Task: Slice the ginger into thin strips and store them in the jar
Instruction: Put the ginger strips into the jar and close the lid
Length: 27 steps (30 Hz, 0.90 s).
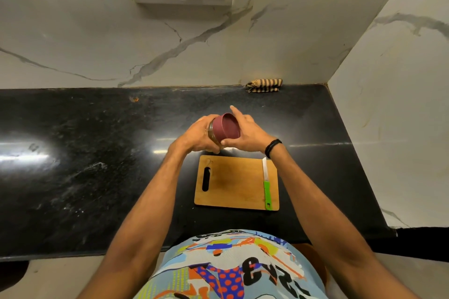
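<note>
Your left hand is curling around the glass jar, holding it tilted over the black counter. Your right hand is gripping the maroon lid, index finger sticking out straight. Jar is hanging just past the far edge of the wooden cutting board. Green-handled knife is lying along the board's right side. Striped cloth is sitting against the back wall.

My left hand holds the glass jar tipped on its side, and my right hand grips its maroon lid. Just below both hands the wooden cutting board lies flat, with the green-handled knife along its right edge, under my right wrist.
</note>
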Available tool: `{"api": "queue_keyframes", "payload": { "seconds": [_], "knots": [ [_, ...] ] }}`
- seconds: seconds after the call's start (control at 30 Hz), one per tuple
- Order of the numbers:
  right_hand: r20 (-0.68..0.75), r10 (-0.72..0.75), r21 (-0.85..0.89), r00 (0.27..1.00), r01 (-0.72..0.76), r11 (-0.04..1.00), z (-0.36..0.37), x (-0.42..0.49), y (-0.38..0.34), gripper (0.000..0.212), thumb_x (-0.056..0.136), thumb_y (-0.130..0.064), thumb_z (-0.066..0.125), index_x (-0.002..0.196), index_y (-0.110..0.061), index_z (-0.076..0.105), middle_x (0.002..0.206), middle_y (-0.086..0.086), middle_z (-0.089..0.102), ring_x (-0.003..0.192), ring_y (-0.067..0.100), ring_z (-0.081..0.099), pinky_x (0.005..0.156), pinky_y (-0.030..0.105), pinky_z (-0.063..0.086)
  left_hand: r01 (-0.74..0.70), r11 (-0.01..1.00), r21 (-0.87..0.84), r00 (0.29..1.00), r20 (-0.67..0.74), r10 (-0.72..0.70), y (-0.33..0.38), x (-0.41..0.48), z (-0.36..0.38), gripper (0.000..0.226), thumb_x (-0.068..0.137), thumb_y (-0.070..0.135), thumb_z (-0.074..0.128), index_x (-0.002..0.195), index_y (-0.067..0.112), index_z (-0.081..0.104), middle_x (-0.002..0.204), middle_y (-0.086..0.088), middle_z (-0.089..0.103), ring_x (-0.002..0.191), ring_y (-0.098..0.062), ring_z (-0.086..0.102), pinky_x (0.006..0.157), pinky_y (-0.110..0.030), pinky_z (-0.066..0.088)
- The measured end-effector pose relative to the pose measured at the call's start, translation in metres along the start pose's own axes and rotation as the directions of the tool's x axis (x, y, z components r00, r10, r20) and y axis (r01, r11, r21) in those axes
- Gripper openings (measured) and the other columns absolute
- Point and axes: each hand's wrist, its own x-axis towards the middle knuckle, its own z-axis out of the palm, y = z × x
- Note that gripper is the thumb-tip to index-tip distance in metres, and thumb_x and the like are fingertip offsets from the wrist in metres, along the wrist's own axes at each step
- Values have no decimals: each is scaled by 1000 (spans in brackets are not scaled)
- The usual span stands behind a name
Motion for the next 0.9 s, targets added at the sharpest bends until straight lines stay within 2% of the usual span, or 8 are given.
{"api": "queue_keyframes", "payload": {
  "seconds": [0.1,0.2,0.3,0.43,0.53,0.63,0.73,0.9],
  "knots": [
    [-13,33,-13,999,-33,999,-1,1,-1,84,86,-63,59,151,-22,25,144,10,43,113,30,59,85,36,56,3,1000,4,1000,-6,-2,-3,1,1,97,58,12,92,140,30,42,132,2,48,118,-20,52,99,-41,52],
    [-10,-19,-31,1000,19,999,-1,2,-3,98,81,-57,70,154,-24,14,152,12,29,129,30,43,97,40,47,5,1000,1,1000,-5,-5,-3,1,-1,100,59,13,92,142,30,40,133,1,47,119,-21,51,98,-41,51],
    [-57,2,-60,998,-5,998,-2,4,-4,86,83,-64,62,149,-20,30,143,9,47,120,29,54,88,35,52,2,1000,-9,1000,-13,-2,-6,2,0,98,59,12,92,141,30,41,134,1,47,120,-21,51,98,-39,51],
    [-38,-31,-62,999,28,998,-1,4,-6,101,77,-62,71,154,-25,17,150,11,35,128,28,44,97,38,47,-8,1000,-13,1000,-2,8,-6,2,-3,100,58,14,93,142,29,40,135,0,46,120,-21,51,98,-39,52],
    [-93,11,-93,996,-20,995,-2,5,-8,87,80,-68,62,148,-21,34,143,8,48,122,28,53,88,33,50,-13,1000,-15,1000,-11,13,-8,2,1,98,59,13,92,141,28,41,136,0,47,121,-21,50,99,-40,51],
    [-15,-22,-86,1000,20,996,-2,5,-9,98,80,-61,70,154,-26,18,150,11,34,128,30,45,94,36,48,-13,999,-33,1000,-5,13,-7,1,1,100,59,13,93,142,29,40,135,0,47,120,-21,51,98,-40,52],
    [-58,31,-113,998,-37,993,-3,6,-9,83,82,-68,61,147,-24,34,135,6,52,105,25,59,75,29,58,-33,999,-8,999,3,33,-9,2,3,97,58,15,93,139,29,42,133,1,48,119,-21,51,97,-38,53],
    [-69,12,-115,998,-20,993,1,6,-10,85,84,-63,63,151,-24,27,146,11,42,124,32,50,95,38,50,-29,999,-32,1000,-9,29,-8,3,4,96,59,13,93,140,28,42,132,2,47,118,-20,51,94,-33,51]
  ]
}}
